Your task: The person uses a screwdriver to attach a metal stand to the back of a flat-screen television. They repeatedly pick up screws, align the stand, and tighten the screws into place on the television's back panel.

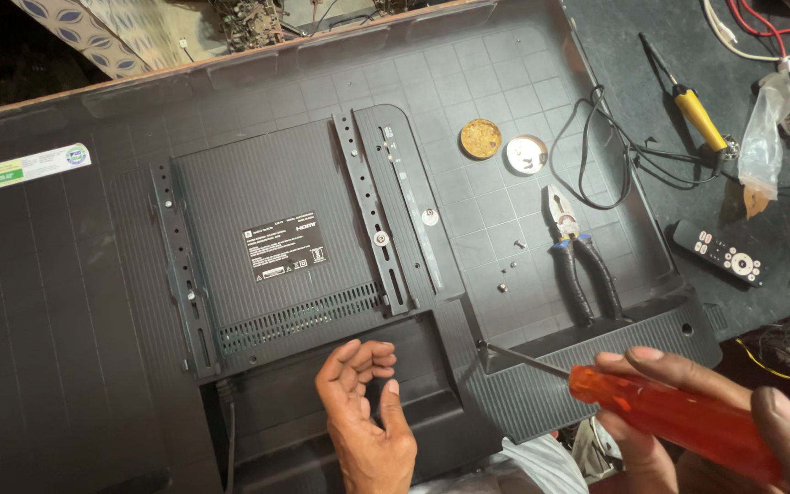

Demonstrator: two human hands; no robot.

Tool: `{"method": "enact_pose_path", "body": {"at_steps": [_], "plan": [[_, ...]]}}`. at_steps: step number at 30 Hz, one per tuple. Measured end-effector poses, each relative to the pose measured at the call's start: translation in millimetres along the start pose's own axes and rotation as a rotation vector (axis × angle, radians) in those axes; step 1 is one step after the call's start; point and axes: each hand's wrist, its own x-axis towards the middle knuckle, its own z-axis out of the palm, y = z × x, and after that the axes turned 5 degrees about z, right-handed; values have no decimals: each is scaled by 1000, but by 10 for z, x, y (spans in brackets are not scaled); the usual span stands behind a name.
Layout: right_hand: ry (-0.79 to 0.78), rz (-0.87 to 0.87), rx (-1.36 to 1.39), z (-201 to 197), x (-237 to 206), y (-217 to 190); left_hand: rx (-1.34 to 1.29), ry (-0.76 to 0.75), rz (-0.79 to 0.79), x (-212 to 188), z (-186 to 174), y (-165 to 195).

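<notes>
A television back panel (66, 302) is lying face down across the bench. The right hand (733, 412) is gripping a screwdriver with an orange handle (669, 412), fingers wrapped tight, its tip touching a screw hole by the panel's lower recess. The left hand (363, 402) is resting half curled and empty on the recess edge. Pliers (578, 256) are lying just beyond.

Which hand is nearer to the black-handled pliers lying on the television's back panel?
The right hand, holding the red-handled screwdriver, is just below the black-handled pliers. The left hand is farther, down to their left.
</notes>
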Motion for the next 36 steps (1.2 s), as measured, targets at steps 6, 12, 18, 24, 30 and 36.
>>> {"method": "enact_pose_path", "body": {"at_steps": [6, 12, 18, 24, 30, 36], "plan": [[-53, 15, 207, 44, -5, 1, 8, -1, -3, 1, -16, -1], [-38, 1, 144, 200, -30, -100, 4, 1, -4, -4, -8, 14], [51, -1, 340, 344, -73, -99, 1, 0, -18, -6, 1, 10], [9, 21, 301, 255, -55, -74, 11, -8, -22, -1, -3, 4], [58, 5, 153, 223, -48, -36, 12, -12, -25, 7, -3, 9], [-13, 19, 194, 206, -38, -69, 15, -16, -34, 13, -2, 17]]}}
